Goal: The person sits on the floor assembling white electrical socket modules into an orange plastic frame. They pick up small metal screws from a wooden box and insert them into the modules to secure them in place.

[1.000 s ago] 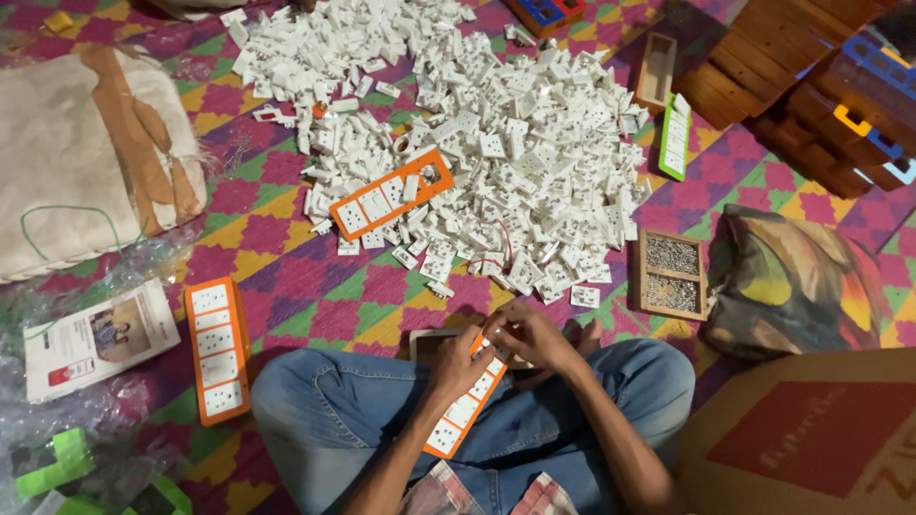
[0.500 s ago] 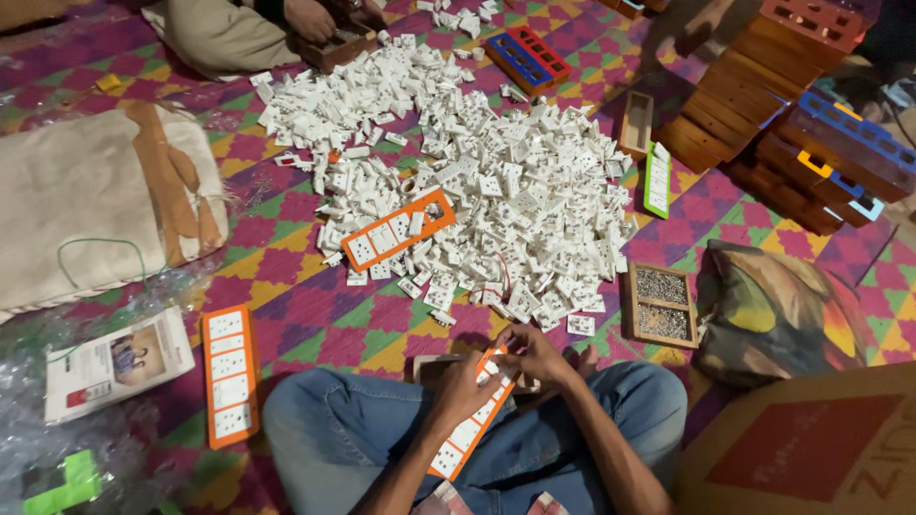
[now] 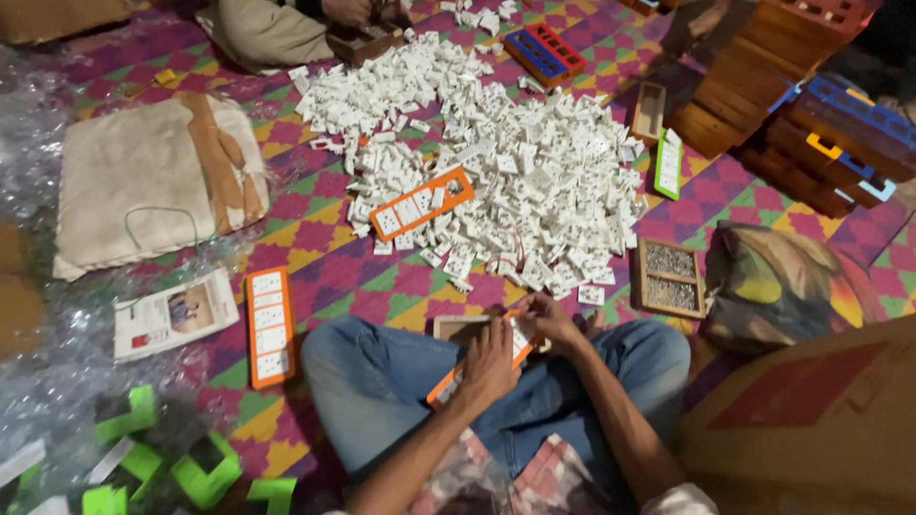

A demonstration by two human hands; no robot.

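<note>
I sit cross-legged in blue jeans on a patterned mat. My left hand [image 3: 489,367] grips the middle of an orange strip frame [image 3: 444,389] filled with white switch modules, held tilted over my lap. My right hand [image 3: 551,319] pinches the frame's upper end, fingers closed on it. Under the hands a small wooden box [image 3: 456,328] rests on my legs. A big heap of white switch modules [image 3: 515,162] lies just ahead, with another filled orange frame [image 3: 421,203] on its near left edge.
A third filled orange frame [image 3: 268,326] lies at my left. A wooden tray of small screws [image 3: 671,278] sits to the right beside a colourful bag [image 3: 782,286]. Stacked wooden boxes [image 3: 792,86] stand far right. Another person [image 3: 286,29] sits beyond the heap. Cloth sack [image 3: 153,181], green scraps [image 3: 181,467].
The camera has tilted up and the view shifted, showing more of the far person and stacked boxes. Both hands stay on the orange frame in my lap.
</note>
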